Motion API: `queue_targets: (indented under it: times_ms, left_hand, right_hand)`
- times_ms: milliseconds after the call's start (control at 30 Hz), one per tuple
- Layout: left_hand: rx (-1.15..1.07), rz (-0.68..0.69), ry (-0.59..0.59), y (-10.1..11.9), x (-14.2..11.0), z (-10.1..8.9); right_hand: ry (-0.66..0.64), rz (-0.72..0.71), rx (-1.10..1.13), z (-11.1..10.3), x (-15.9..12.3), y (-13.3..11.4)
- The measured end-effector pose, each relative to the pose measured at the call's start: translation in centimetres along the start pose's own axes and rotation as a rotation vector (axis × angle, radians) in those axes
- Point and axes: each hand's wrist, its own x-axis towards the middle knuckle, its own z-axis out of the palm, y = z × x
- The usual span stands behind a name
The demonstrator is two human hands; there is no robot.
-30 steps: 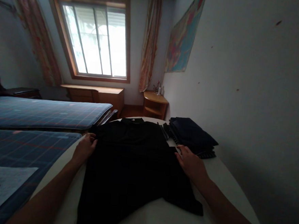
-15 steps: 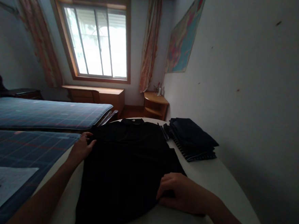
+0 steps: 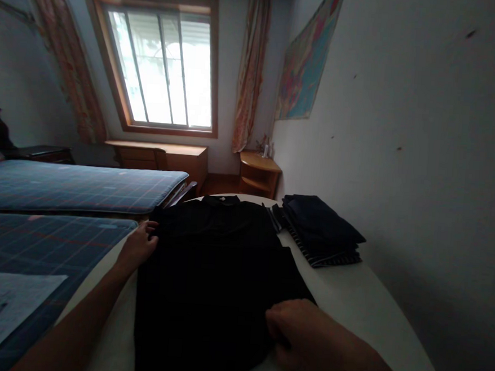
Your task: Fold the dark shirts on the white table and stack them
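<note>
A black polo shirt [image 3: 210, 284] lies spread on the white table [image 3: 349, 305], its collar at the far end and its lower part toward me. My left hand [image 3: 139, 246] pinches the shirt's left edge just below the sleeve. Close to the near right corner, my right hand [image 3: 300, 336] is closed on the shirt's lower right edge. Its fingertips are partly hidden, and some dark cloth shows under the wrist.
A stack of folded dark clothes [image 3: 318, 227] sits at the table's right, beside the white wall [image 3: 420, 192]. To the left are blue plaid mattresses [image 3: 78, 188], with a printed sheet [image 3: 10, 304] on the nearer one. A wooden desk [image 3: 182, 151] stands under the window.
My right hand has moved slightly right and toward me, drawing the shirt's lower edge with it. My left hand stays at the left edge.
</note>
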Motion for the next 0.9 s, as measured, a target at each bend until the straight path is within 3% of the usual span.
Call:
queue_targets:
  times_ms: [133, 267, 333, 467, 533, 667, 767, 900]
  left_hand:
    - [-0.04, 0.01, 0.036, -0.1, 0.1, 0.2]
    - [-0.048, 0.064, 0.032, -0.5, 0.1, 0.7]
    - [0.014, 0.085, 0.069, -0.3, -0.1, 0.7]
    - [0.185, 0.171, 0.189, 1.8, -1.0, 0.0]
    - [0.172, 0.214, 0.135, 3.7, -2.0, -0.5]
    - [0.086, 0.277, -0.159, 7.2, -4.5, -0.7]
    - [0.094, 0.315, -0.26, 8.3, -5.7, -0.2]
    - [0.089, 0.316, -0.299, 8.0, -5.9, 0.4]
  right_hand:
    - [0.18, 0.17, -0.203, -1.0, 0.6, 3.3]
    - [0.212, 0.258, -0.313, -1.0, 1.1, 4.8]
    - [0.214, 0.191, -0.268, -0.8, 1.1, 4.0]
    - [0.191, -0.117, -0.145, 0.2, 1.5, 1.3]
    - [0.212, -0.233, -0.158, 1.1, 2.0, 0.3]
    - [0.255, -0.347, -0.291, 3.2, 3.4, 0.0]
    - [0.263, -0.327, -0.38, 3.6, 4.1, 0.6]
    - [0.295, -0.24, -0.456, 2.9, 4.3, 1.9]
